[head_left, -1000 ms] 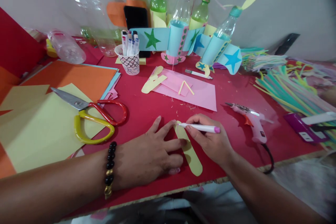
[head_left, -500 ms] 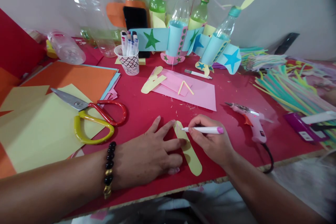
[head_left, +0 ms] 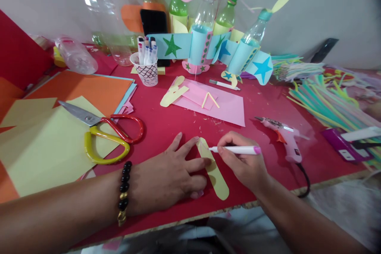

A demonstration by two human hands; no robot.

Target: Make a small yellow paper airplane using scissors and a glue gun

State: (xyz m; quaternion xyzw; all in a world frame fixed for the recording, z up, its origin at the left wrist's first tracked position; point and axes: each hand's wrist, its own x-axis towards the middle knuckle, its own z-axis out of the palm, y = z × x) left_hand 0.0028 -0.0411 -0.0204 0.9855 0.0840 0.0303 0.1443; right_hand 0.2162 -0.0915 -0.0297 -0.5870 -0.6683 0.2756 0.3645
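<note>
A pale yellow paper strip (head_left: 218, 180) with rounded ends lies on the red table near its front edge. My left hand (head_left: 169, 176) rests flat with fingers spread, its fingertips pressing on the strip's left side. Between the thumb and fingers of my right hand (head_left: 245, 160) is a white marker pen (head_left: 238, 150) with a pink end. The pen's tip points left, at the upper part of the strip, where faint pink lines show. Whether the tip touches the paper I cannot tell.
Large scissors (head_left: 110, 131) lie on yellow and orange paper at left. A pink glue gun (head_left: 284, 137) lies at right, its cord over the edge. Behind are pink paper (head_left: 229, 107), a cup of markers (head_left: 145, 73), decorated bottles (head_left: 201, 43) and pipe cleaners (head_left: 333, 103).
My right hand has shifted slightly to the right with the marker pen, and more pink line shows on the strip. My left hand stays in place.
</note>
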